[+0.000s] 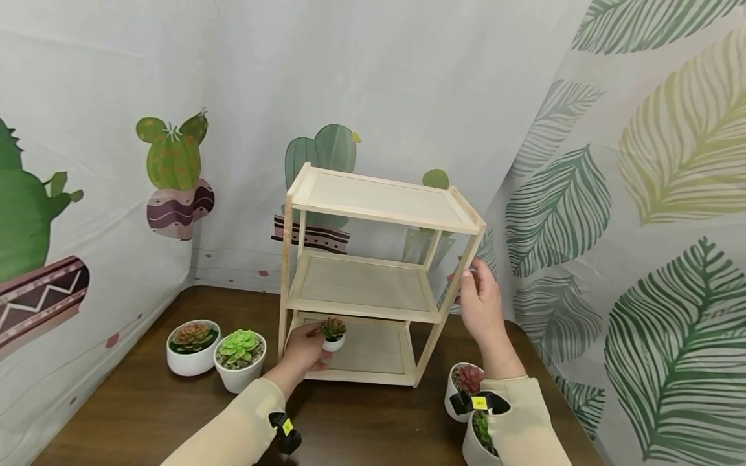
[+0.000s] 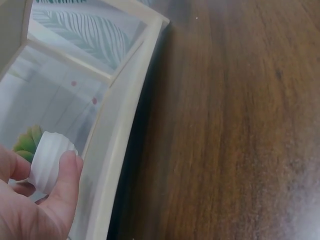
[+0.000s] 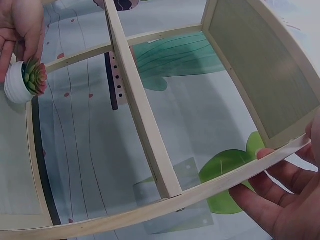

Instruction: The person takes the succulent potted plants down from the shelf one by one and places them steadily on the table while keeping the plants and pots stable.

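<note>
A three-tier wooden shelf [image 1: 364, 282] stands on the brown table. At its lower left my left hand [image 1: 304, 348] grips a small potted succulent [image 1: 333, 331] with a ribbed white pot and reddish-green leaves. The pot [image 2: 50, 161] is held between thumb and fingers in the left wrist view, just above the bottom tier [image 1: 373, 343]. My right hand [image 1: 481, 299] holds the shelf's right front post [image 1: 449, 301]; its fingers [image 3: 265, 195] reach round the post in the right wrist view.
Left of the shelf stand a white bowl-like pot with an orange-green succulent [image 1: 192, 346] and a pot with a bright green succulent [image 1: 239, 359]. Under my right forearm are pots with a red succulent [image 1: 460, 391] and a green one [image 1: 480, 440]. Printed curtains [image 1: 408, 77] hang behind.
</note>
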Action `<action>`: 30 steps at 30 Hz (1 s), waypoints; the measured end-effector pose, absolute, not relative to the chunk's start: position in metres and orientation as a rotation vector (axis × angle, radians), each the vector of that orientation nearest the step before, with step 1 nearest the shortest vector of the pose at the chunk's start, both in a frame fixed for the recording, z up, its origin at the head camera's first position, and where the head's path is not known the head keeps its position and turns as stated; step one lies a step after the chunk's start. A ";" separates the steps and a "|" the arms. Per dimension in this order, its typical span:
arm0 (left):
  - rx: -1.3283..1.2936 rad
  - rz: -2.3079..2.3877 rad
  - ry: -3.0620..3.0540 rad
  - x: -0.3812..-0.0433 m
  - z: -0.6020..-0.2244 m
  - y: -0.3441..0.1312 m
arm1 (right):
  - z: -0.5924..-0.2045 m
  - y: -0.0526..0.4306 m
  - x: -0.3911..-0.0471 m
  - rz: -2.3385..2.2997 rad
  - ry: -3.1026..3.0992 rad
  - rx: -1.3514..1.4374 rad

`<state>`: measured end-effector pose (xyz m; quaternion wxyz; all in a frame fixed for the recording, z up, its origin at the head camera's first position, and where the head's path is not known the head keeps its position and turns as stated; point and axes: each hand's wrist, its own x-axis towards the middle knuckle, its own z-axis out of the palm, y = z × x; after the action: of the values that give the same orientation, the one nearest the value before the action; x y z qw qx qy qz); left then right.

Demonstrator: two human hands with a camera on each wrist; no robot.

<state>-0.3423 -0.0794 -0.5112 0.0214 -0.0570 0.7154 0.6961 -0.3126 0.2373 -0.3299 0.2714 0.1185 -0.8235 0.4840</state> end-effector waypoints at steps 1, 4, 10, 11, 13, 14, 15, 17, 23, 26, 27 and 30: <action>-0.170 2.162 2.217 -0.342 -0.510 -0.079 | -0.330 0.237 -0.313 1.306 -2.217 0.318; -0.143 2.171 2.220 -0.339 -0.507 -0.079 | -0.329 0.238 -0.312 1.315 -2.219 0.313; -0.096 2.157 2.239 -0.332 -0.499 -0.080 | -0.329 0.238 -0.311 1.340 -2.240 0.286; -0.090 2.149 2.246 -0.331 -0.498 -0.080 | -0.329 0.238 -0.311 1.352 -2.246 0.280; -0.082 2.139 2.247 -0.327 -0.493 -0.081 | -0.328 0.239 -0.310 1.383 -2.251 0.272; -0.078 2.133 2.249 -0.325 -0.490 -0.081 | -0.327 0.239 -0.310 1.406 -2.248 0.269; -0.073 2.129 2.248 -0.322 -0.487 -0.082 | -0.327 0.239 -0.309 1.426 -2.243 0.263; -0.072 2.127 2.241 -0.316 -0.481 -0.082 | -0.325 0.239 -0.308 1.476 -2.217 0.252; -0.057 2.126 2.236 -0.302 -0.470 -0.087 | -0.320 0.239 -0.306 1.597 -2.147 0.222; -0.047 2.126 2.234 -0.295 -0.468 -0.090 | -0.319 0.239 -0.306 1.610 -2.146 0.209; -0.044 2.128 2.228 -0.293 -0.468 -0.092 | -0.319 0.238 -0.306 1.609 -2.145 0.203; -0.028 2.122 2.222 -0.286 -0.467 -0.097 | -0.320 0.239 -0.307 1.599 -2.140 0.184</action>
<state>-0.2858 -0.0971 -0.4666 0.0346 -0.0093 0.7226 0.6903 -0.3067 0.2385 -0.3197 0.2298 0.0669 -0.7779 0.5810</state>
